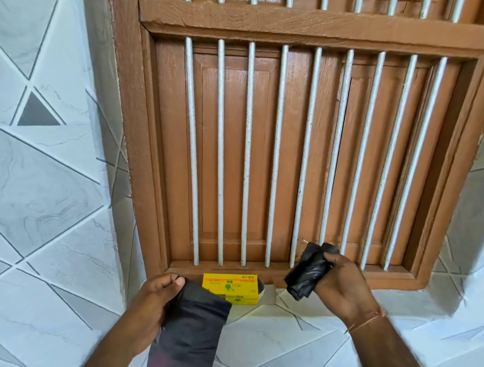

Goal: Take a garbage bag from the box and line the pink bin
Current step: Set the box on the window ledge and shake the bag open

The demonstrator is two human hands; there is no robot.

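Black plastic in both hands here. The left hand, lower left of centre, pinches the top edge of a flat garbage bag between thumb and fingers, and the sheet hangs down to the bottom edge of the frame. The right hand, lower right, is curled tight around a roll of black bags, tilted upward. Between the hands sits the yellow box on a white tiled ledge, just in front of a brown wooden window frame with pale vertical bars. Marbled tiles with grey triangles cover the left wall.
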